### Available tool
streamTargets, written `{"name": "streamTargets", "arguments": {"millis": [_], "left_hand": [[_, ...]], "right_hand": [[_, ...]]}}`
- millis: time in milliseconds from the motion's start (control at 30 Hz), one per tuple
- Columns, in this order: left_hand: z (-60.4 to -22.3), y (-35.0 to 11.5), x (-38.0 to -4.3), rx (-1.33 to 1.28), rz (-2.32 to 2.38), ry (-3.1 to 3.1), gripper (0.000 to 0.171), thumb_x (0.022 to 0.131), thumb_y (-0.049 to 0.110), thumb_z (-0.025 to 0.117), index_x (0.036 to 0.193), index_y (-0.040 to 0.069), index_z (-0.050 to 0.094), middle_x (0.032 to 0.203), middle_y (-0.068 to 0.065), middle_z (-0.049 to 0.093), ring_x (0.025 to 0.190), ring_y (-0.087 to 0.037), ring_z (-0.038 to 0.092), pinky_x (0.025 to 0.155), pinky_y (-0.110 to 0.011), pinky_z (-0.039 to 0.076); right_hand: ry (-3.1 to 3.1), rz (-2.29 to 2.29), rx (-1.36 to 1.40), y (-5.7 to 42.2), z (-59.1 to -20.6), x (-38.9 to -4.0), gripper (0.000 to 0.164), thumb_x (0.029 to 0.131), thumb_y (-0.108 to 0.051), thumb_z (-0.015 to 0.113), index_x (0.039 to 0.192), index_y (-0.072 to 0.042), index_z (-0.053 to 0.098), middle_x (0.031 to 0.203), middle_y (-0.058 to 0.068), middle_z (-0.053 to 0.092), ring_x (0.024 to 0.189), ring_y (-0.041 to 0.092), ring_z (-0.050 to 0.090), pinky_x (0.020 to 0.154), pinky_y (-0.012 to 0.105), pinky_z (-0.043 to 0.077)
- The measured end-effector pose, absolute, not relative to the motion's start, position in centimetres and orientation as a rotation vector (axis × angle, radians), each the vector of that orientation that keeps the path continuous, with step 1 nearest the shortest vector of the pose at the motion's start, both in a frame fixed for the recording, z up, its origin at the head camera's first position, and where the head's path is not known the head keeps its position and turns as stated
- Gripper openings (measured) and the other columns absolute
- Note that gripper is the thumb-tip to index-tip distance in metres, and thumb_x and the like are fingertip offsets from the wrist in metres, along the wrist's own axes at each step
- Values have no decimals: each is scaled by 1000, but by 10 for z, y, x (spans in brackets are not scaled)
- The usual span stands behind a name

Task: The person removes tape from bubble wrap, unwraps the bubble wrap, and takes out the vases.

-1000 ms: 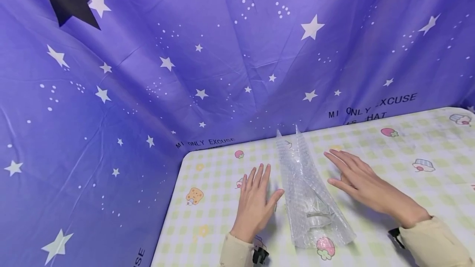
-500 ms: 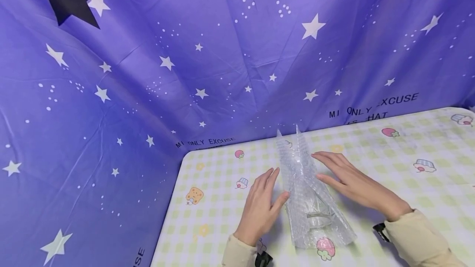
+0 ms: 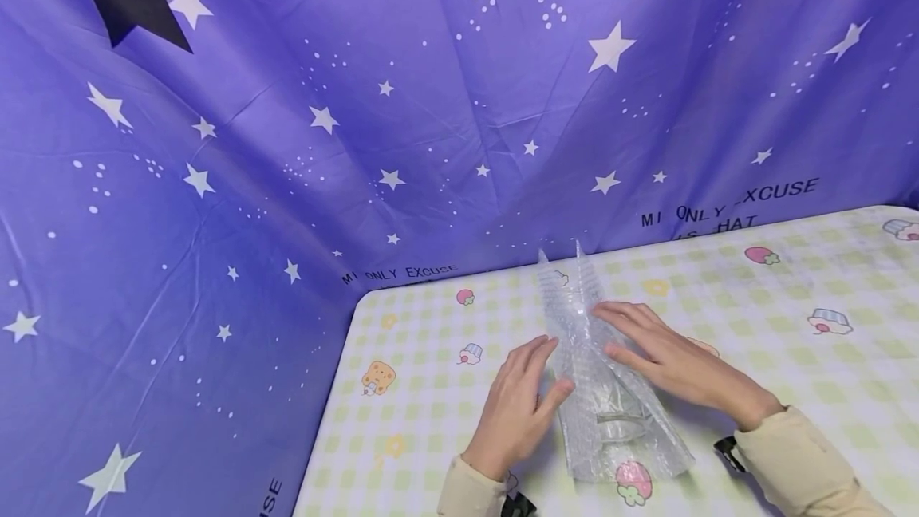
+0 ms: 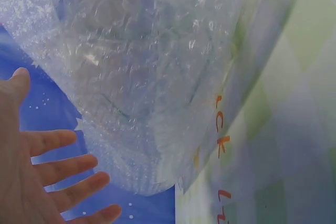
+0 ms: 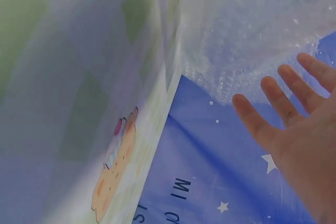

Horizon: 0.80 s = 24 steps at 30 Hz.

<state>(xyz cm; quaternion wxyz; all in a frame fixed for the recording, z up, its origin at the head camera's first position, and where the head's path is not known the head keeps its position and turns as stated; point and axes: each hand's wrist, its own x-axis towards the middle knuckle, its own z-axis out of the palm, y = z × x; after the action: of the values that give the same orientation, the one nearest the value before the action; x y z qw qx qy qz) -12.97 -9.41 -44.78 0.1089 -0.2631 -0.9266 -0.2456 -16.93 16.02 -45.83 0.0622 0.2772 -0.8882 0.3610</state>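
Observation:
A sheet of clear bubble wrap (image 3: 610, 389) lies folded inward over a clear, rounded object (image 3: 621, 425) on the table, its far end standing up in two peaks. In the head view my left hand (image 3: 518, 405) is at its left side, fingers extended and fingertips right at the wrap's edge. From the right, my right hand (image 3: 668, 357) reaches over the other side with straight fingers, fingertips overlapping the wrap. Both wrist views show spread fingers beside the bubble wrap (image 4: 147, 77) and nothing gripped. What the wrapped object is stays blurred by the plastic.
A green-and-white checked tablecloth (image 3: 424, 413) with printed strawberries and cupcakes covers the table. Behind and to the left hangs a purple curtain (image 3: 431, 102) with white stars, close along the table's back edge.
Both hands have moved inward toward the bubble wrap, the left going right and the right going left. The wrap and the object in it have kept their place.

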Motion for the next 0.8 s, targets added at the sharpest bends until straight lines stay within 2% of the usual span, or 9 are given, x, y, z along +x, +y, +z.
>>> {"name": "streamTargets", "arguments": {"millis": [267,500,800], "left_hand": [[-449,-89,-126,-854,-725,-2744,52,105,48,39,149,20,43,150,-2,46,136,-19,46,108,-42,45],[-452,-85,-124,-875,-757,-2740,52,105,48,39,151,23,41,151,0,45,136,-17,46,107,-41,46],[-454,-83,-123,-858,-733,-2755,54,105,50,39,151,23,40,153,0,43,137,-17,45,102,-42,50]], "right_hand": [[-2650,1097,869,157,-463,-169,48,102,-28,56,148,-20,47,153,2,40,139,23,34,105,60,39],[-2628,1088,883,156,-462,-169,45,101,-27,58,144,-16,52,148,3,44,136,24,37,102,59,40],[-2617,1069,860,155,-462,-170,39,99,-27,63,137,-20,58,141,-3,49,133,18,41,103,47,40]]}}
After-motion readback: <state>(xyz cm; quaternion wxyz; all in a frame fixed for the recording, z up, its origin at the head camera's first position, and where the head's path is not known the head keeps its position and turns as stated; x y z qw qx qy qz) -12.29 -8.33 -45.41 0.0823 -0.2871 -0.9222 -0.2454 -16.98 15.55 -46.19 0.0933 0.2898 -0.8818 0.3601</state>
